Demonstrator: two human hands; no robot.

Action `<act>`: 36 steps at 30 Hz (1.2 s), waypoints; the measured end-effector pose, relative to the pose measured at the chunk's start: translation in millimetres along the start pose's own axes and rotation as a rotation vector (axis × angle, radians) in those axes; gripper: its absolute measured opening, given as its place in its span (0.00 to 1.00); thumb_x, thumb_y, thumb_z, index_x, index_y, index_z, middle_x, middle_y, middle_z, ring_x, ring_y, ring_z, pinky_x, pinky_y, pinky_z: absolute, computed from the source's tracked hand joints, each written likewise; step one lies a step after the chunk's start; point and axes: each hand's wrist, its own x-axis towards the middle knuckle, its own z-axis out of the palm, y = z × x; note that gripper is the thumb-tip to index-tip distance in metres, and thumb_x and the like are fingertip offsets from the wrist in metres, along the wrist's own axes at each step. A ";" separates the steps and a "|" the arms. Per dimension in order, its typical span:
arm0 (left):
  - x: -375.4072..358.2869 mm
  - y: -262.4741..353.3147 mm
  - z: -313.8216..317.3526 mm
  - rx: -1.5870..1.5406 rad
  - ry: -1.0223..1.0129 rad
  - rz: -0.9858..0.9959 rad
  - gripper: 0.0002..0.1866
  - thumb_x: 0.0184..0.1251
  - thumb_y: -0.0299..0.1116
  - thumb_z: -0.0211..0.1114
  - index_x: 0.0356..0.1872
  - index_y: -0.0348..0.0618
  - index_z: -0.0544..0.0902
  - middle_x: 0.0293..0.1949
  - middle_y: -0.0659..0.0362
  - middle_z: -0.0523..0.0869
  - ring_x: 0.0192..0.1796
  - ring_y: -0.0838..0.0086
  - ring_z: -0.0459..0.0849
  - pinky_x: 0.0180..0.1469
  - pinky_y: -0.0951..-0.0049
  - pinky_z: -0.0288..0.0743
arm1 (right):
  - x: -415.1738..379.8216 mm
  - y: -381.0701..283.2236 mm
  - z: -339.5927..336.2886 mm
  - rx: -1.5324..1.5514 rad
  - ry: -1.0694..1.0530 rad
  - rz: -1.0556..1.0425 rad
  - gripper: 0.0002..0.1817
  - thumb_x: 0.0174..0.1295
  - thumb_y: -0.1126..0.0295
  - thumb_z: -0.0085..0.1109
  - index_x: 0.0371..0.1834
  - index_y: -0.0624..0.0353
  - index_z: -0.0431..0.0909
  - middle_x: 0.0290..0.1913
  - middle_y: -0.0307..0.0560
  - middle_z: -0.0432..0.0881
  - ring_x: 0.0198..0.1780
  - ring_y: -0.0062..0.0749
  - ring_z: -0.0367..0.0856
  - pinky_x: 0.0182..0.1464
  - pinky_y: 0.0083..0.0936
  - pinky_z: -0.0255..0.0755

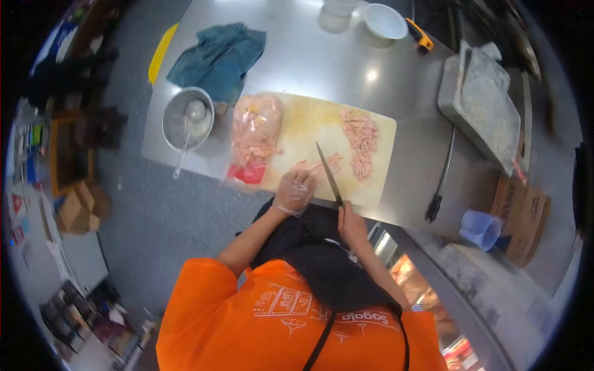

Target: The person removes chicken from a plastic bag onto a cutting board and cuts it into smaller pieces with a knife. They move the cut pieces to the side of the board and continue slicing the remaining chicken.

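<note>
In the head view my right hand (352,224) is wrapped round the handle of a long kitchen knife (328,175), its blade pointing away from me over the cutting board (309,120). My left hand (294,190), in a clear plastic glove, presses with bent fingers on a piece of raw chicken (333,163) near the board's front edge. The blade crosses this meat to the right of my fingers. Cut chicken strips (361,141) lie in a pile farther right. A clear bag of raw chicken (256,123) rests on the board's left end.
A metal bowl (168,123) with a ladle stands left, below a blue-green cloth (216,59). White bowls (385,22) and a yellow-black tool (421,37) are at the back. A metal tray (455,86) and a black cable (443,176) lie right.
</note>
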 end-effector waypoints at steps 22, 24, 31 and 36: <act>-28.3 -22.1 3.9 -0.090 0.053 0.033 0.18 0.50 0.39 0.71 0.43 0.47 0.83 0.51 0.55 0.76 0.59 0.56 0.76 0.55 0.55 0.76 | 84.9 -56.0 25.2 -0.103 -0.080 -0.167 0.16 0.73 0.66 0.47 0.57 0.65 0.63 0.31 0.72 0.82 0.34 0.70 0.82 0.36 0.60 0.74; -20.4 -23.2 0.1 -0.076 0.055 0.020 0.19 0.49 0.39 0.71 0.45 0.47 0.83 0.54 0.55 0.76 0.60 0.56 0.76 0.56 0.55 0.75 | 136.0 -93.8 25.9 -0.116 0.006 -0.243 0.17 0.72 0.67 0.46 0.58 0.65 0.63 0.32 0.70 0.83 0.35 0.68 0.83 0.37 0.60 0.75; -16.7 -19.5 -6.7 -0.228 -0.019 -0.202 0.18 0.58 0.37 0.68 0.48 0.39 0.83 0.49 0.47 0.84 0.53 0.51 0.81 0.53 0.56 0.76 | 68.1 -63.6 32.7 -0.081 -0.027 -0.046 0.16 0.72 0.67 0.45 0.57 0.64 0.63 0.31 0.68 0.84 0.36 0.67 0.84 0.36 0.59 0.75; 43.0 -15.0 -25.6 -0.187 -0.182 -0.601 0.16 0.60 0.38 0.67 0.41 0.35 0.84 0.42 0.41 0.85 0.48 0.50 0.84 0.50 0.56 0.78 | 70.5 -56.9 39.4 -0.067 0.034 -0.110 0.15 0.72 0.66 0.47 0.57 0.62 0.63 0.29 0.66 0.83 0.32 0.66 0.83 0.36 0.59 0.75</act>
